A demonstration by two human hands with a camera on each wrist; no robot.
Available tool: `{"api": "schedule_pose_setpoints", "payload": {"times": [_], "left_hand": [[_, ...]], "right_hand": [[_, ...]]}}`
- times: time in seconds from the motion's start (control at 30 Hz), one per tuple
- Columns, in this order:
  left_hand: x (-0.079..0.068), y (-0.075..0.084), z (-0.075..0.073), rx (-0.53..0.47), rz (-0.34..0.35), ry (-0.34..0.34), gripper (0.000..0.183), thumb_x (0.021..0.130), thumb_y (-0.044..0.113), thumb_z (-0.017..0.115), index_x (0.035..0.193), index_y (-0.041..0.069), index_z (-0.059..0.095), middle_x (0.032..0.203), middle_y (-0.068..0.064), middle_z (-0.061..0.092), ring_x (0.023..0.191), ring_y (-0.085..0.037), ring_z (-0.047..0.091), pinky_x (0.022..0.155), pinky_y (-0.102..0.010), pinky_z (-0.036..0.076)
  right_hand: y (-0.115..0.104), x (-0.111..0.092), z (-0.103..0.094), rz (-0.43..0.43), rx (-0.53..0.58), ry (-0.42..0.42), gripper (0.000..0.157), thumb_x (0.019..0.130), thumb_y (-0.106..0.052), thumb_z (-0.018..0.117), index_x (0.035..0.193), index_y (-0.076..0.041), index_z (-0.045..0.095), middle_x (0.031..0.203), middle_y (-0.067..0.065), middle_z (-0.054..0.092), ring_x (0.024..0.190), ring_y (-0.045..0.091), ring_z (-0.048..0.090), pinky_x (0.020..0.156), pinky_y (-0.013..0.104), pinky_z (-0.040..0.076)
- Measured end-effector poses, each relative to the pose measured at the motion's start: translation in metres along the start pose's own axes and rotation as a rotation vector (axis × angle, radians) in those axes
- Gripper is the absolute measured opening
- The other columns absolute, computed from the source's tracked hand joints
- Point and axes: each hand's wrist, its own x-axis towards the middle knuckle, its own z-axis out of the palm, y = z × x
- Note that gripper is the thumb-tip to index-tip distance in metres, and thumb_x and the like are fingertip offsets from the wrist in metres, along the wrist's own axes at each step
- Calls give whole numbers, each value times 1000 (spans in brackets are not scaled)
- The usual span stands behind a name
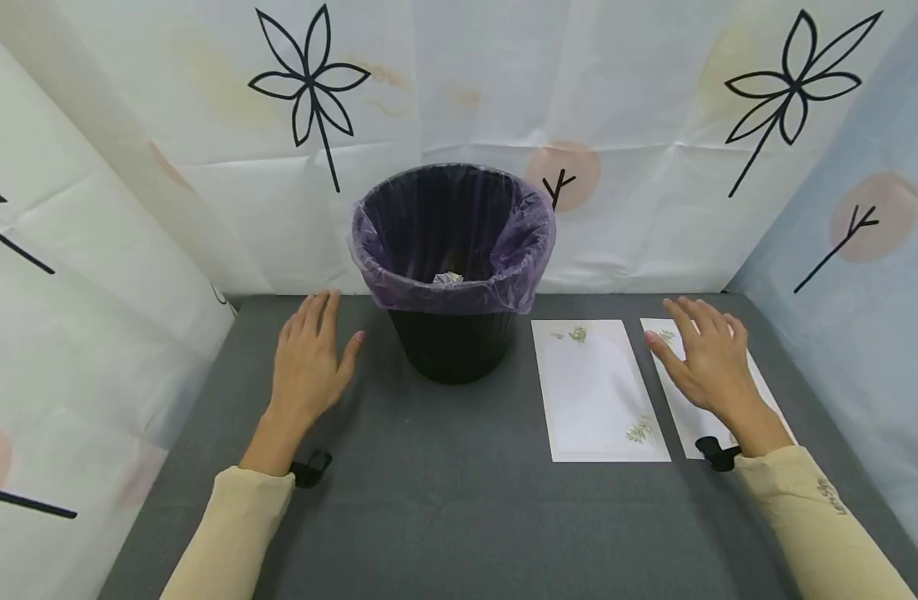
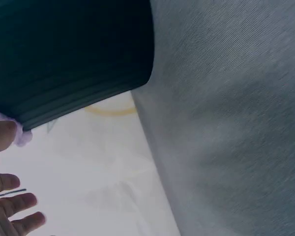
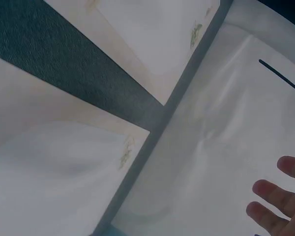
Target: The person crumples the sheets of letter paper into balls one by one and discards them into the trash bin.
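My left hand (image 1: 308, 367), fingers straight and thumb spread, is held just left of a black trash bin (image 1: 454, 346) and grips nothing. A purple plastic liner (image 1: 459, 293) folds over the bin's rim, and a crumpled whitish scrap (image 1: 448, 277) shows inside. In the left wrist view, the bin's dark side (image 2: 73, 54) fills the upper left. My right hand (image 1: 706, 354) hovers with relaxed, spread fingers over the right one of two white paper sheets, partly hiding that sheet (image 1: 691, 425). The other sheet (image 1: 594, 392), with green leaf prints at its corners, lies between bin and right hand.
A dark grey cloth-covered table (image 1: 443, 517) lies under everything. White curtains (image 1: 624, 108) with black leaf drawings and peach circles stand close behind it, with more hanging at both sides. Black wrist straps (image 1: 717, 452) sit at both sleeve cuffs.
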Motion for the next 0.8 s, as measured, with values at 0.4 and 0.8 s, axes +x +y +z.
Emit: {"api": "schedule_pose_setpoints", "payload": {"times": [0.4,0.8], "left_hand": [[-39,27,23,-193,-39,64,46,93,24,75,125,-8,63,118,-26,62,106,-47,58,85,-59,48],[-59,76,52,-528,-221,-171,34,91,19,77,118,0,70,108,-14,66,97,-28,62,83,-47,52]], "right_hand": [[-13,-33,28,88,106,-63,51,93,-24,74,130,8,59,109,31,63,97,48,60,77,63,46],[-9,-44,48,295,201,-288,63,89,-25,79,125,22,56,101,34,61,88,42,62,69,54,51]]}}
